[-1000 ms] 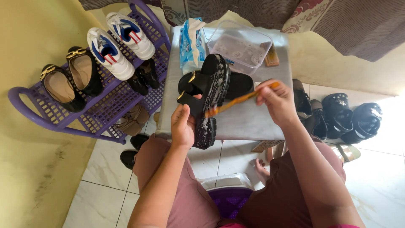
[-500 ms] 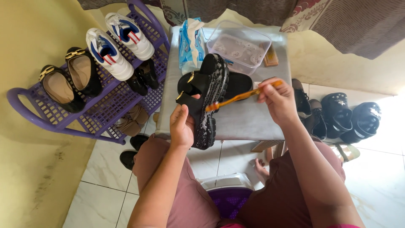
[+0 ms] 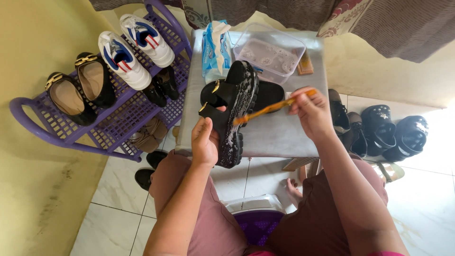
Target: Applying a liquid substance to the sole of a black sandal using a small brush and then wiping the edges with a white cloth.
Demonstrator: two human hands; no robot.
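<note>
A black sandal (image 3: 233, 114) was gripped at its heel end by the left hand (image 3: 204, 142), held sole-up over the grey bench (image 3: 275, 135), its tread flecked with suds. An orange toothbrush (image 3: 270, 108) was pinched by the right hand (image 3: 310, 114), its head laid against the sole. A second sandal (image 3: 270, 92) lay behind on the bench.

We are holding a black sandal (image 3: 233, 114) in our left hand (image 3: 204, 141), sole turned right, while our right hand (image 3: 310, 113) is pressing an orange toothbrush (image 3: 271, 108) against its soapy sole.
</note>
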